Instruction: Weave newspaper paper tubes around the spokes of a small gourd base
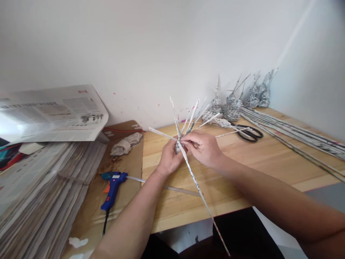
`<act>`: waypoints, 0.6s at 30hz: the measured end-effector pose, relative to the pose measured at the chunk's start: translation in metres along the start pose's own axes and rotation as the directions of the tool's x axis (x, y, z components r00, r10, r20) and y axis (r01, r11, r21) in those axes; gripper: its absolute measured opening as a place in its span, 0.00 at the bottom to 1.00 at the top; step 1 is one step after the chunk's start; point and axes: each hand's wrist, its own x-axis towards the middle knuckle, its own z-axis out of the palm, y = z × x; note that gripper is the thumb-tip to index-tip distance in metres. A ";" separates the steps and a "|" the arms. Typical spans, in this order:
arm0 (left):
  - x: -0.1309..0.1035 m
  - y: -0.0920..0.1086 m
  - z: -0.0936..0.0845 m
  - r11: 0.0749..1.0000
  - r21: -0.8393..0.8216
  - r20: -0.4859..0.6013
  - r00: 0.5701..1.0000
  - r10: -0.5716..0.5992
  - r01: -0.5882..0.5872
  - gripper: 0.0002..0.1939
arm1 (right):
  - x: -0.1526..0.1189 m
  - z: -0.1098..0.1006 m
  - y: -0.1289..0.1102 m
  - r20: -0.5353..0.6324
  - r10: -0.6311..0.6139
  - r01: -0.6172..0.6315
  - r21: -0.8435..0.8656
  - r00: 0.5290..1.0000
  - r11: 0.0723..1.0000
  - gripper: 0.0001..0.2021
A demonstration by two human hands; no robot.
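Above the wooden table, my left hand (170,157) is wrapped round the body of a small woven newspaper piece (178,147), which is mostly hidden by my fingers. Several rolled paper stalks fan upward and outward from its top. My right hand (203,146) pinches at the base of these stalks, thumb and forefinger together, close beside the left fingers. One long rolled paper tube (198,187) runs from that spot down toward me, past the table's front edge. Exactly which stalk the right fingertips grip is hard to make out.
Finished-looking woven paper pieces (231,106) stand at the back right by black-handled scissors (249,133) and long paper tubes (296,131). A blue glue gun (114,189) with a glue stick lies on cardboard at left, near a whitish cloth (126,144) and stacked newspapers (54,187).
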 end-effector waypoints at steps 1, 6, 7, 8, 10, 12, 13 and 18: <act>0.000 -0.001 0.001 1.000 -0.002 0.001 1.000 -0.003 0.003 0.14 | 0.000 0.000 0.000 -0.004 -0.014 0.014 0.010 1.000 1.000 0.06; -0.001 0.004 0.003 0.994 -0.105 -0.019 0.999 -0.043 0.041 0.09 | 0.001 0.000 -0.001 -0.024 -0.022 0.023 0.047 0.999 0.999 0.06; -0.001 0.004 0.004 0.991 -0.129 -0.028 0.998 -0.050 0.046 0.09 | 0.001 -0.001 -0.002 -0.042 -0.035 0.037 0.035 0.998 0.999 0.06; -0.002 0.005 0.004 0.987 -0.153 -0.039 0.998 -0.054 0.047 0.10 | 0.001 -0.002 -0.004 -0.064 -0.061 0.062 0.008 0.996 0.998 0.06; -0.001 0.004 0.003 0.979 -0.202 -0.064 0.997 -0.052 0.038 0.13 | 0.001 -0.006 -0.008 -0.089 -0.141 0.134 -0.078 0.986 0.988 0.05; -0.001 0.003 0.002 0.962 -0.270 -0.075 0.994 -0.074 0.051 0.14 | 0.001 -0.009 -0.012 -0.055 -0.214 0.202 -0.168 0.975 0.965 0.06; 0.000 0.002 0.001 0.948 -0.311 -0.080 0.992 -0.098 0.069 0.14 | 0.000 -0.009 -0.014 -0.013 -0.230 0.222 -0.204 0.973 0.953 0.09; 0.006 0.003 -0.002 0.888 -0.455 -0.197 0.965 -0.172 0.066 0.11 | -0.006 -0.003 -0.012 0.146 -0.100 0.145 -0.336 0.984 0.930 0.13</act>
